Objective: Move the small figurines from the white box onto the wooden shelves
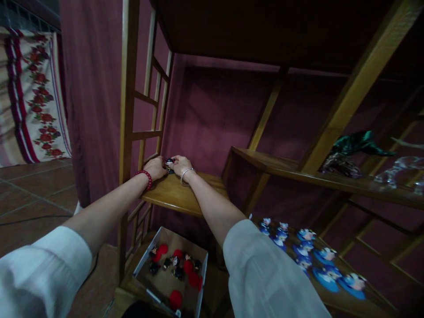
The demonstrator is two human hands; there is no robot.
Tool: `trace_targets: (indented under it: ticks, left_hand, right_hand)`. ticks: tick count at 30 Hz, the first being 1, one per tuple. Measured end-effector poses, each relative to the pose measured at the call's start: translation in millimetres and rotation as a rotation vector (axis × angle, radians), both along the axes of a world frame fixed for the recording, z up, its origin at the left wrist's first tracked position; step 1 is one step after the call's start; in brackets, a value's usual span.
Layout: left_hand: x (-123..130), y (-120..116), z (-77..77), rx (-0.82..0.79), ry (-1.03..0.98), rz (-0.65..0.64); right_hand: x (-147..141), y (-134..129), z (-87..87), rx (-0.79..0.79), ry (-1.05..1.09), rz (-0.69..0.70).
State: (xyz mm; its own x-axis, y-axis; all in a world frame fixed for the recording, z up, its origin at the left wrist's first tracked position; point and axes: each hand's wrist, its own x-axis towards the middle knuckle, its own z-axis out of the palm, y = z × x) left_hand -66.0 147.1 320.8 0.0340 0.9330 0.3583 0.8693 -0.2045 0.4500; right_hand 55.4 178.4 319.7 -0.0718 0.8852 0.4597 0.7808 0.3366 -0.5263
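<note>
Both of my arms reach forward to a wooden shelf (pixel 175 194). Between my hands, near the shelf's back left corner, stands a small dark figurine (pixel 169 163) with a pale face. My left hand (pixel 156 168), a red bead bracelet at its wrist, closes on the figurine's left side. From the other side my right hand (pixel 181 166), with a silver bangle, has its fingers curled against it. Below, an open cardboard box (pixel 162 291) holds several similar dark figurines (pixel 175 261) and round red pieces (pixel 175 299).
Blue-and-white figurines (pixel 327 256) stand in rows on a lower shelf at right. Higher up, a shelf (pixel 274 160) carries a green ornament (pixel 361 143) and a clear glass piece (pixel 404 172). A wooden lattice side (pixel 145 132) borders my left hand.
</note>
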Motion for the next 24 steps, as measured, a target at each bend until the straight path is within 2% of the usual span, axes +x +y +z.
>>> trace_targets:
  ticks: [6,17,24]
  left_hand:
    - [0.6,0.8,-2.8,0.047,0.081,0.024]
    - [0.0,-1.2,-2.3,0.026,0.041,0.012]
    - [-0.3,4.1,-5.4,0.024,0.104,0.034]
  right_hand:
    - [0.9,-4.4,-0.4,-0.013,0.004,0.000]
    - [5.2,-0.3,-5.6,-0.033,0.017,-0.050]
    - [4.8,2.1,-7.1,-0.062,-0.026,-0.088]
